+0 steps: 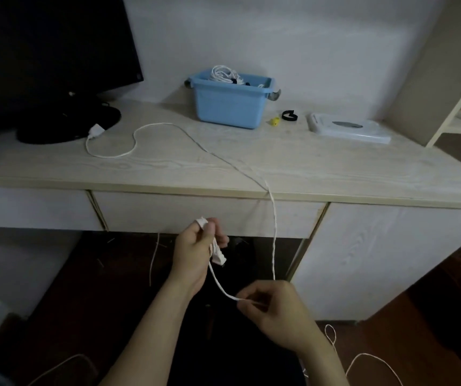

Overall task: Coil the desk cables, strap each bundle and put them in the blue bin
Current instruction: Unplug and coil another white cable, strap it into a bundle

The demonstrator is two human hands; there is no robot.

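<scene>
1. A pale wood-grain desk (pixel 293 160) stands against a white wall.
2. A thin white cable (pixel 168 125) trails from the desk over its edge.
3. Coiling looks just begun; next, loop more slack.
4. The left hand (pixel 195 249) grips the cable's white plug (pixel 219 257).
5. The right hand (pixel 275 307) pinches the cable.
6. A blue plastic bin (pixel 229 107) already holds a bundle.

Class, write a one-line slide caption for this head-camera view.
Both hands, left and right, hold a white cable trailing off the desk; the blue bin already holds one bundle.
</scene>
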